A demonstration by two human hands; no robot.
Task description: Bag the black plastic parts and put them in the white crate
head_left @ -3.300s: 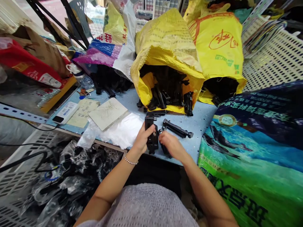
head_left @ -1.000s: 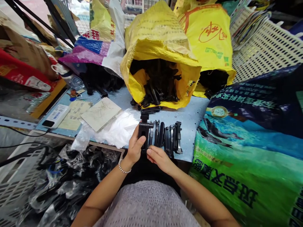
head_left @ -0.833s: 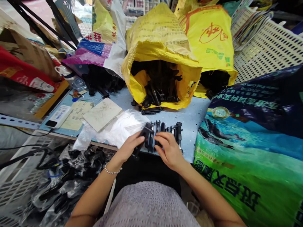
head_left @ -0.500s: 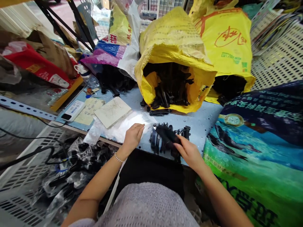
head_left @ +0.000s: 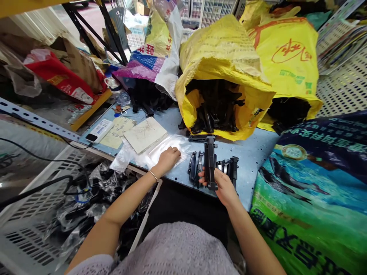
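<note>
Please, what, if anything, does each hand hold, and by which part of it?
The right hand holds a black piece by its end nearer the body. The left hand is at the clear plastic; whether it grips any cannot be told.

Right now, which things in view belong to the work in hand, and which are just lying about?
In the work, as it looks:
Right hand, gripping a black part
Left hand, at the clear plastic
Row of black parts on the table
Front yellow sack, likely supply: more black pieces inside

Seemingly just lying about:
Keys
White device
Handwritten paper
</note>
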